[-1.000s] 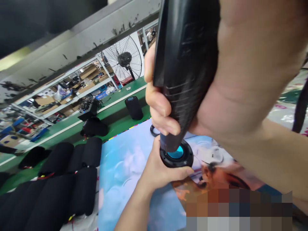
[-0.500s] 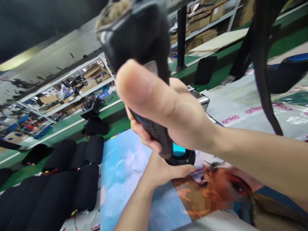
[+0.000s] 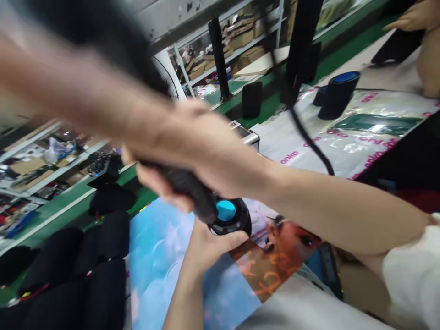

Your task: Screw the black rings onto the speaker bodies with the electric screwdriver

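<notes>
My right hand [image 3: 192,142] is closed around the ribbed grip of a black hand-held tool [image 3: 187,185], whose upper body is blurred and partly hidden by my thumb and hand. The grip's lower end is right beside a black round part [image 3: 242,220] with a bright blue disc [image 3: 226,210] in its middle. My left hand [image 3: 209,247] is wrapped around that round part from below, with the thumb along its near rim. Under both hands lies a glossy printed sheet [image 3: 158,261] with blue sky and a pictured face.
Black fabric-covered cylinders [image 3: 106,284] stand at the left. A metal-edged box [image 3: 252,140] is behind my hands. Black cylinders with a blue end [image 3: 338,94] stand on printed plastic film [image 3: 275,133]. A dark cable [image 3: 309,137] hangs down. Another person's hand [image 3: 412,20] is at upper right.
The view has shifted, and both hands appear further left. My right hand with the tool has tilted, its thumb swinging toward the upper left. My left hand keeps the round part.
</notes>
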The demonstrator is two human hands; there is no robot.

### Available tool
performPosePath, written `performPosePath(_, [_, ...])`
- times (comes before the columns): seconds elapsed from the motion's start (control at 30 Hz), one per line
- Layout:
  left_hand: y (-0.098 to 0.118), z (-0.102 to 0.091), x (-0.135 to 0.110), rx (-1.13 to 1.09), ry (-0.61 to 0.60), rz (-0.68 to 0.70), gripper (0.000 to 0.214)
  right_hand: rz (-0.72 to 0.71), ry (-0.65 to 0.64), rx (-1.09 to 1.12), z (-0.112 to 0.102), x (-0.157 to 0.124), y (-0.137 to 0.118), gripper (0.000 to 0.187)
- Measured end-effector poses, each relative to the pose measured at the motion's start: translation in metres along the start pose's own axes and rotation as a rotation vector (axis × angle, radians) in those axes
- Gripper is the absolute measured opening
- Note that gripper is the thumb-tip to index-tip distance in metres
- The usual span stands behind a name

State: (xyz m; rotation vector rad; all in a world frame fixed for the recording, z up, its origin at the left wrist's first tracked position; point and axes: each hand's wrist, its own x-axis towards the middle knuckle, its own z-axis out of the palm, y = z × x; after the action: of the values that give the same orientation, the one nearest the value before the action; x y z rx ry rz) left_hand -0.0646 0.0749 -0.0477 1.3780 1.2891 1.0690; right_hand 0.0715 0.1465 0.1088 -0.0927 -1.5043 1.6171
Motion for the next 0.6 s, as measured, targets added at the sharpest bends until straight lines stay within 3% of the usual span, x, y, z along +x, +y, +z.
performPosePath(0.03, [-0.004, 0.001, 0.001, -0.020, 0.022, 0.022, 0.091, -0.069, 0.055, -0.005, -0.011, -0.010, -0.005, 0.054])
performPosePath(0.1, [-0.013, 0.005, 0.001, -0.072, 0.049, 0.058, 0.104, -0.245, 0.391, -0.035, -0.037, -0.037, -0.009, 0.051])
performPosePath(0.13, [-0.017, 0.007, 0.000, -0.091, 0.057, 0.068, 0.109, -0.268, 0.470, -0.039, -0.052, -0.052, -0.006, 0.053])
performPosePath(0.2, [-0.025, 0.013, -0.004, -0.095, 0.080, 0.067, 0.115, -0.280, 0.803, -0.156, -0.082, -0.085, 0.010, 0.064])
performPosePath(0.27, [-0.032, 0.018, -0.008, -0.069, 0.129, 0.042, 0.115, -0.185, 1.001, -0.135, -0.108, -0.113, 0.035, 0.072])
performPosePath(0.33, [-0.036, 0.021, -0.011, -0.043, 0.150, 0.005, 0.110, -0.155, 1.084, -0.104, -0.125, -0.135, 0.062, 0.070])
performPosePath(0.43, [-0.041, 0.022, -0.013, -0.023, 0.128, -0.024, 0.109, -0.146, 1.132, -0.057, -0.131, -0.150, 0.085, 0.068])
performPosePath(0.6, [-0.060, 0.022, -0.024, 0.015, 0.220, -0.072, 0.113, -0.166, 1.082, -0.013, -0.135, -0.139, 0.071, 0.067])
